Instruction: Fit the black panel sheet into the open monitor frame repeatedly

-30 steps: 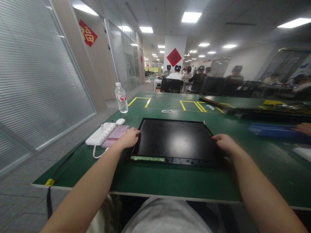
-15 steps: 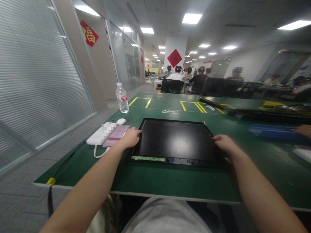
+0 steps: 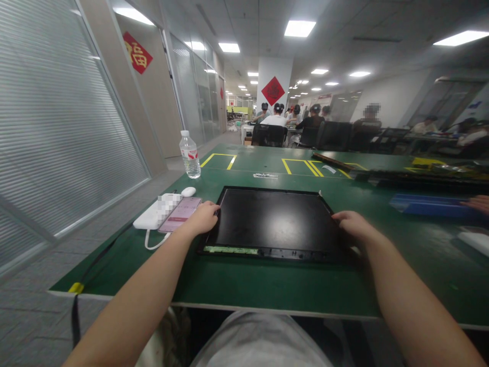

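Observation:
A black flat screen panel (image 3: 273,221) lies face up on the green worktable (image 3: 267,285) in front of me, with a thin green strip along its near edge. My left hand (image 3: 204,217) grips the panel's left edge, fingers curled over it. My right hand (image 3: 351,224) holds the right edge the same way, fingers bent around the rim.
A phone (image 3: 179,214) on a white power bank (image 3: 153,216) with a cable lies left of the panel, a white mouse-like object (image 3: 188,191) and a water bottle (image 3: 190,155) behind. Blue tray (image 3: 428,205) and another person's hand (image 3: 477,203) at right. Seated people farther back.

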Demonstrator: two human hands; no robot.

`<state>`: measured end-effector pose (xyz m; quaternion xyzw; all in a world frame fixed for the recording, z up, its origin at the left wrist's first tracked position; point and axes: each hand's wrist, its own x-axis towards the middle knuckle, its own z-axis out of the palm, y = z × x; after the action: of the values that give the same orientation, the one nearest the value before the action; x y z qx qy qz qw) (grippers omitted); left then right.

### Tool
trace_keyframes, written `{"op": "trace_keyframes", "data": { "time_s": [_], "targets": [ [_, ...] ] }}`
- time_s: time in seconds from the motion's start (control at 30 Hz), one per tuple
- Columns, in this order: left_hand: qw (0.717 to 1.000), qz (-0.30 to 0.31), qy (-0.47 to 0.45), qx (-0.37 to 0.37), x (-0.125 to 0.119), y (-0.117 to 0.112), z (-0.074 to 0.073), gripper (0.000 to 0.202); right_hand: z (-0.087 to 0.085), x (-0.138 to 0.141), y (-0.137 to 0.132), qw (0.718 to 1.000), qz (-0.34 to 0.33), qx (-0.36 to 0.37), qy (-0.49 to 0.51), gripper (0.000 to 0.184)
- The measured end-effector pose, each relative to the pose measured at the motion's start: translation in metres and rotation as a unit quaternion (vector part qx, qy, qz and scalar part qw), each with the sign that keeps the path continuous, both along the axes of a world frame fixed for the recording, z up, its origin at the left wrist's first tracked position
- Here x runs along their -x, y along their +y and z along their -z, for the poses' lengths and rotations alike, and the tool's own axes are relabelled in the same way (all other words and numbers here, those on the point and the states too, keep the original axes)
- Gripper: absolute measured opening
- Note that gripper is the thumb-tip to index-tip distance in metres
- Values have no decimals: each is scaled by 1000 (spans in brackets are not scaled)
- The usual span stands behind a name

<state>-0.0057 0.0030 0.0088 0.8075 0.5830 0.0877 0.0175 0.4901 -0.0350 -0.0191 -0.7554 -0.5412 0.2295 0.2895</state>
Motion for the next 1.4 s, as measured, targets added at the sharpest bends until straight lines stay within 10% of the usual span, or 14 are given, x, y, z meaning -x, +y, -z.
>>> {"op": "trace_keyframes", "data": {
  "time_s": [0.7,1.03,1.13,1.27,1.4],
  "targets": [
    [1000,18,-9,12,3,1,6,51,-12,10,-1,995,72,6,-70,35],
    [980,-43,-185,58,2,-2,-5,52,-7,13,3,993,50,12,-104,53],
    [931,-78,-350,72,-2,-4,-7,53,-2,11,6,995,46,7,-91,51],
    [787,-92,-592,144,-10,-10,-13,59,-1,9,8,995,47,-2,-85,47],
    [711,-109,-676,162,-13,-12,-17,53,-5,10,6,995,53,23,-80,48]
  ]
}}
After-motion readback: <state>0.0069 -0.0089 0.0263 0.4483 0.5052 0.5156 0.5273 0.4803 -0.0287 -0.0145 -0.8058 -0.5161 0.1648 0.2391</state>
